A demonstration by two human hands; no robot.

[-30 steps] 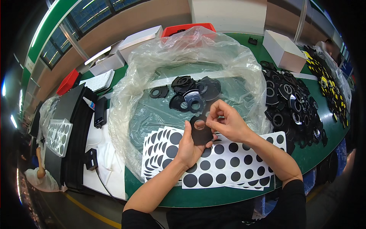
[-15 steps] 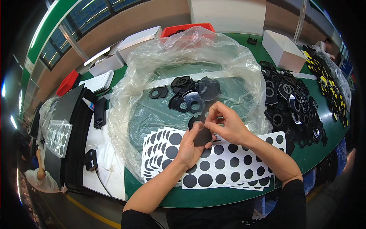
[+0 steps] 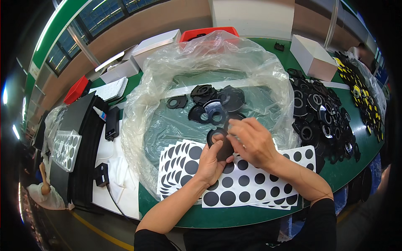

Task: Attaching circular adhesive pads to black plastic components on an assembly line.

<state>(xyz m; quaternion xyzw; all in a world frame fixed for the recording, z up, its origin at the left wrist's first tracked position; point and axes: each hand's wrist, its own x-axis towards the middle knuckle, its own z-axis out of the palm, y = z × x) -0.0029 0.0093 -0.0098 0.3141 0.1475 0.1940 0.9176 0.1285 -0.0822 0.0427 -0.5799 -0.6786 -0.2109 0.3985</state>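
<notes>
Windows (image 3: 100, 29) and a brown wall (image 3: 167, 19) back the green table (image 3: 201, 216); crumpled clear plastic (image 3: 140, 100) covers its middle, a heap of black rings (image 3: 322, 111) alongside; sheets of black dots (image 3: 251, 186) overlap in front, partly hidden by the arms; the blurred right hand (image 3: 256, 143) curls close, pinching or not I cannot tell; the left hand (image 3: 210, 165) grips a holed black piece (image 3: 222, 151) above the sheets; the tube's label (image 3: 99, 113) is too small to read.

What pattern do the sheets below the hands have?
White sheets with rows of black dots; best seen in the head view.
</notes>
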